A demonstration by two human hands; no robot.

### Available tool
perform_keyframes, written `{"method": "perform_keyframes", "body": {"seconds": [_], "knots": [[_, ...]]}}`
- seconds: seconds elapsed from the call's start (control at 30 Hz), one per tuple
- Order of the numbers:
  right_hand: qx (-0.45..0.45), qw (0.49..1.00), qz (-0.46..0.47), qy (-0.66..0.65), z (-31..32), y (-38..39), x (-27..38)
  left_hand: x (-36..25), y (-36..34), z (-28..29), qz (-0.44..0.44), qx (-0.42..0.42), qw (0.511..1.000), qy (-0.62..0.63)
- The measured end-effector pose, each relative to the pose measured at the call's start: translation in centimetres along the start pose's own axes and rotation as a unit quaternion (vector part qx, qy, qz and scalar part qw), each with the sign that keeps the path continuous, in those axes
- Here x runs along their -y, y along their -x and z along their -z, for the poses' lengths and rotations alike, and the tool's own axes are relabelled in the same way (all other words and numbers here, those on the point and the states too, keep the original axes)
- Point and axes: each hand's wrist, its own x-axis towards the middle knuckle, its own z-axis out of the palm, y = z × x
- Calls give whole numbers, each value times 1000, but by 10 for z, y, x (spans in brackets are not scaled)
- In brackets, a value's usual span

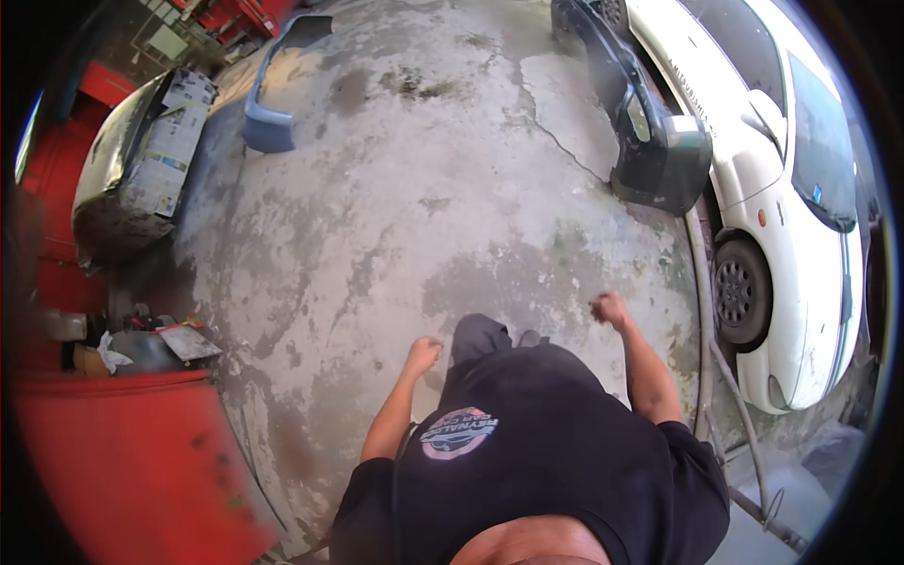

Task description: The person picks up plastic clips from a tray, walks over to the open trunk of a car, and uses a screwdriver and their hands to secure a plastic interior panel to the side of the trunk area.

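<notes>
Two loosely curled hands, left (pixel 425 354) and right (pixel 610 309), show nothing held, the right nearer a black bumper (pixel 661 162) stretching lengthwise ahead beside a white car (pixel 755 169).

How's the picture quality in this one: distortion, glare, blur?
Head view throughout: fisheye distortion bows the white car along the dark rim; it looks washed out in places; the far-left edge is smeared; the floor reads more clearly; finger detail on the left hand and right hand is soft.
</notes>
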Motion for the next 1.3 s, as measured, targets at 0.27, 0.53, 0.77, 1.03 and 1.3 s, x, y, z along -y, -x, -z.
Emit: {"method": "perform_keyframes", "body": {"seconds": [0.27,0.53,0.77,1.03,1.3], "knots": [[23,983,153,-95,47,-251,305,95,-171,-17,258,-41,945,199],[-32,975,-138,-172,66,-405,308,-172,-538,218,102,-62,993,26],[7,979,-139,-148,98,-520,357,-552,-832,388,-115,-116,980,-111],[197,916,224,267,256,-809,560,-582,-939,411,3,-88,995,-39],[-43,990,113,74,372,-1100,939,-632,-928,304,263,317,863,292]]}}
